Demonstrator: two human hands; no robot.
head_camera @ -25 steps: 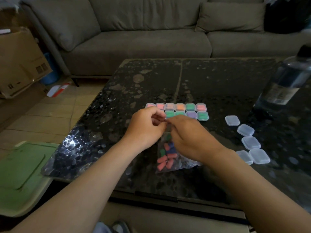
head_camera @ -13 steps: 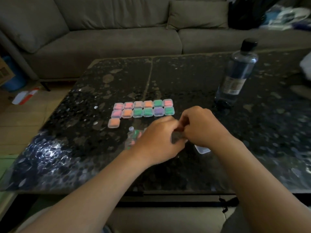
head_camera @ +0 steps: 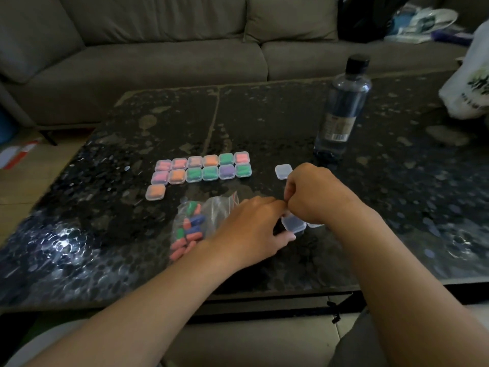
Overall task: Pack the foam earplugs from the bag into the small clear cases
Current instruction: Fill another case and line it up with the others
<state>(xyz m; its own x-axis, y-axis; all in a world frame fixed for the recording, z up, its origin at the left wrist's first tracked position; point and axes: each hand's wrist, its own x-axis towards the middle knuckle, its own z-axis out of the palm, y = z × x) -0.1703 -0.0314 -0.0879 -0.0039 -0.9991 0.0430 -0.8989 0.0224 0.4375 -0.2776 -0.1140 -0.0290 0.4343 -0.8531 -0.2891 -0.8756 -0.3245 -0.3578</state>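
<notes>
1. Left hand [head_camera: 251,229]: thumb on the near edge of a clear case [head_camera: 293,223], fingers at its far-left corner. We read that as a hold. The case sits low over the table [head_camera: 397,207].
2. Right hand [head_camera: 315,194]: back up, fingers curled tight, meeting the left fingertips right over that case. The tips are hidden, so we can't tell whether it pinches anything.
3. Under the right wrist we see a sliver of a second clear piece [head_camera: 315,225], just beside the held case.
4. Left of the left hand lies the bag [head_camera: 219,207], flat, with earplugs [head_camera: 191,229] inside: pink, blue and green.
5. Just beyond the right knuckles is an empty case [head_camera: 283,171].
6. Beyond the left hand and off to its left are the filled cases [head_camera: 203,168], two touching rows of six. A lone orange case [head_camera: 155,192] sits at their near-left corner.
7. Further beyond the right hand stands a bottle [head_camera: 341,109], upright, with a dark cap.
8. Farthest out are the sofa [head_camera: 172,56] and, well right of the right hand, a white plastic bag [head_camera: 471,83].
</notes>
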